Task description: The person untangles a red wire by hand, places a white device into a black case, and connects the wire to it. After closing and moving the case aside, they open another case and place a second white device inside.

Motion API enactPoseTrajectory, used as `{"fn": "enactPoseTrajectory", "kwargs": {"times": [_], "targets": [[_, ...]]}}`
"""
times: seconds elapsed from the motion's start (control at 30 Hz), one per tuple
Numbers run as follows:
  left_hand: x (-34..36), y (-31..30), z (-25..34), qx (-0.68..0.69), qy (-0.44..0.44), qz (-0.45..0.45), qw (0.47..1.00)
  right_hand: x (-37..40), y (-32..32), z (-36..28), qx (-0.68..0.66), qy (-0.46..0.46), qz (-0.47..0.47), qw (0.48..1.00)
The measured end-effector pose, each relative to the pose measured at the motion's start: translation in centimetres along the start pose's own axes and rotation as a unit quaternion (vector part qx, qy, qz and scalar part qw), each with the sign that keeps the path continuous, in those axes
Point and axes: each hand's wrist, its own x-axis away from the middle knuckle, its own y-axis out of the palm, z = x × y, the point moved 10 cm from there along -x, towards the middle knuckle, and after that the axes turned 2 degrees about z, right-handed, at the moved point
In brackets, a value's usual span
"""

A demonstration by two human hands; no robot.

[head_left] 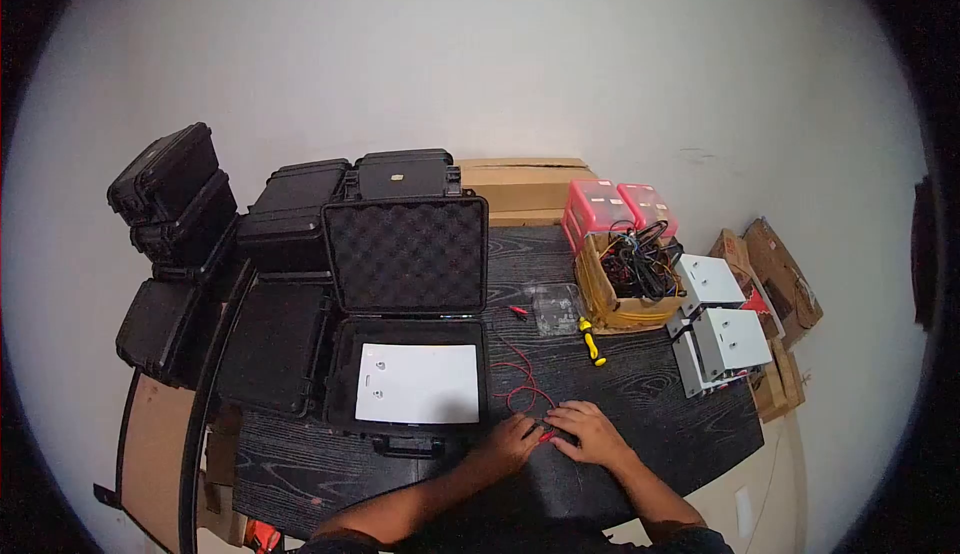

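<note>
In the head view, my left hand (512,441) and my right hand (592,436) meet low over the front of the black table. Both have their fingers drawn together around the end of a thin red wire (533,390). A small red clip (546,437) shows between the fingertips, partly hidden by them. From there the wire loops away across the table, and another red clip (518,311) lies farther back. Left of my hands stands an open black hard case (334,394) with a foam-lined lid; a white panel (417,384) fills its base.
A yellow screwdriver (593,346) lies near a clear plastic bag (556,311). Behind it a cardboard box (628,316) holds tangled cables, with red bins (598,204) beyond. White boxes (733,342) stack at the right edge. Several black cases (275,344) crowd the left.
</note>
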Motion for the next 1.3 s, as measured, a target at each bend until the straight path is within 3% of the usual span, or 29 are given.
{"fn": "enactPoseTrajectory", "kwargs": {"times": [0.07,0.3,0.37,0.5,0.57,0.9,0.97,1.07,1.1,1.17,1.3], "targets": [[0.5,1.2,-0.9,0.015,-0.036,-0.048,0.998,0.1,0.0,-0.2,0.013,-0.012,0.005,1.000],[0.7,0.9,-0.9,-0.018,-0.037,-0.031,0.999,-0.2,-0.2,-0.2,0.021,0.020,0.054,0.998],[0.6,1.1,-1.0,0.032,-0.068,-0.043,0.996,0.0,0.2,-0.3,0.010,0.021,0.065,0.998],[0.6,1.5,-1.0,0.004,-0.041,-0.054,0.998,0.5,0.8,-1.5,-0.005,0.002,0.079,0.997],[0.6,1.5,-0.7,-0.013,-0.033,-0.119,0.992,0.7,1.4,-0.9,-0.042,0.042,0.042,0.997],[1.4,2.2,-0.2,0.049,0.041,-0.037,0.997,0.8,-1.3,0.5,0.050,0.018,0.061,0.997],[1.2,2.1,-1.6,0.181,-0.109,-0.088,0.973,0.9,-0.6,0.6,0.038,0.019,0.053,0.998],[1.1,2.3,-1.7,0.178,-0.128,-0.098,0.971,1.1,0.7,0.7,0.020,0.020,0.050,0.998],[1.1,2.6,-1.9,0.178,-0.128,-0.098,0.971,1.2,0.8,0.7,0.014,0.020,0.056,0.998],[0.5,1.2,-0.5,0.085,-0.009,-0.014,0.996,1.4,0.8,0.9,0.019,0.027,0.052,0.998],[0.7,2.2,-0.2,0.046,0.003,-0.077,0.996,0.9,-1.1,0.7,0.048,0.054,0.072,0.995]]}}
